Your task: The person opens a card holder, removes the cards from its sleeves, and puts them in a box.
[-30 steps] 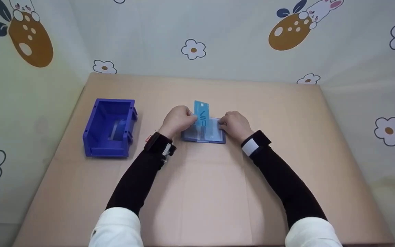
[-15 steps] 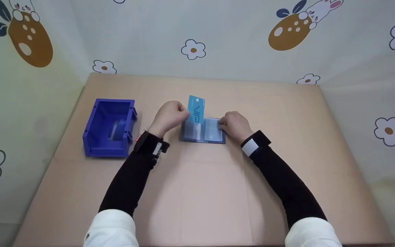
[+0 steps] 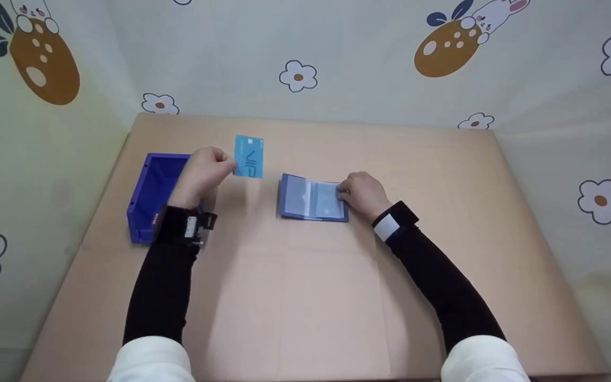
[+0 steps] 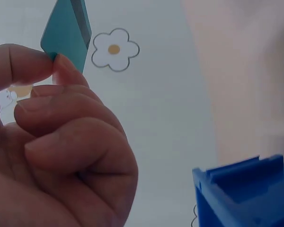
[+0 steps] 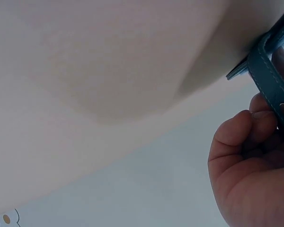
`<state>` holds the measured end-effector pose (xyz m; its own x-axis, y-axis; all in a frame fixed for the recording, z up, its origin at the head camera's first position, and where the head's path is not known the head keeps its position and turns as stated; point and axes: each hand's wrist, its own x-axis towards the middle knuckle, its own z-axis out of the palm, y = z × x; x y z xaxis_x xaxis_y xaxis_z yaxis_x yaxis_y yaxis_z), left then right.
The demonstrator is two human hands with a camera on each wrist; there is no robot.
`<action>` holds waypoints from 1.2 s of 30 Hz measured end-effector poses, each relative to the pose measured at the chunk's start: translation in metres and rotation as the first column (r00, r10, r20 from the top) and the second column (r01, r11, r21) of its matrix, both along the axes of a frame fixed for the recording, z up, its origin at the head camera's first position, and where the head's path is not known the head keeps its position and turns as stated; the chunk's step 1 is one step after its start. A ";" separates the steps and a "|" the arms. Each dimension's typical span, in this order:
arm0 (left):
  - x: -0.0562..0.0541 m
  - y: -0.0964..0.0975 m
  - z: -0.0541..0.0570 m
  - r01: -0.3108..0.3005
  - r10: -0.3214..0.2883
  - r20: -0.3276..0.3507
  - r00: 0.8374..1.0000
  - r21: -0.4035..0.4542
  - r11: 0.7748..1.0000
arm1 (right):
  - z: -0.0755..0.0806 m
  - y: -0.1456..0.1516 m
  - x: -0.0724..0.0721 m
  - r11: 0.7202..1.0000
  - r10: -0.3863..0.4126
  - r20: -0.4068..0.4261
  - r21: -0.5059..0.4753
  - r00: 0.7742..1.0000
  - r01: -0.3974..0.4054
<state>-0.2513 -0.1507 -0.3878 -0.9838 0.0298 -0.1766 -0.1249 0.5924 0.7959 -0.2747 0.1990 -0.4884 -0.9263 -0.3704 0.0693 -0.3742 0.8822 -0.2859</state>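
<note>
Between thumb and forefinger, my left hand [image 3: 202, 175] pinches a light blue card [image 3: 249, 157] marked VIP by its edge, raised above the table. The left wrist view shows the same card [image 4: 68, 35] at the fingertips, the other fingers curled in. A dark blue card holder [image 3: 294, 197] lies spread open on the table, its clear plastic sleeves showing. My right hand [image 3: 365, 195] holds its right edge. In the right wrist view a stitched strap [image 5: 270, 80] with a metal snap stands out from the holder beside my fingers, which are partly cut off by the frame.
A blue plastic bin [image 3: 143, 204] stands at the left of the table [image 3: 332, 297], partly covered by my left hand and wrist. A patterned cloth [image 3: 220, 58] hangs behind the table and along its sides.
My left hand has drawn the card up out of the holder's left sleeve and carried it left, toward the bin. The right hand has stayed at the holder's edge.
</note>
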 end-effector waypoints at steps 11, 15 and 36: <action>0.008 -0.063 0.002 -0.104 0.105 0.018 0.994 -0.059 0.993 | -0.003 0.002 -0.002 1.000 0.002 0.000 0.003 1.000 -0.002; 0.011 -0.086 -0.004 -0.125 0.128 0.035 0.991 -0.088 0.988 | -0.002 0.002 -0.001 1.000 0.000 0.009 0.003 1.000 0.000; 0.021 -0.125 -0.018 0.007 0.028 0.164 0.986 -0.207 0.978 | -0.001 0.002 0.000 1.000 0.023 -0.025 0.008 0.999 -0.023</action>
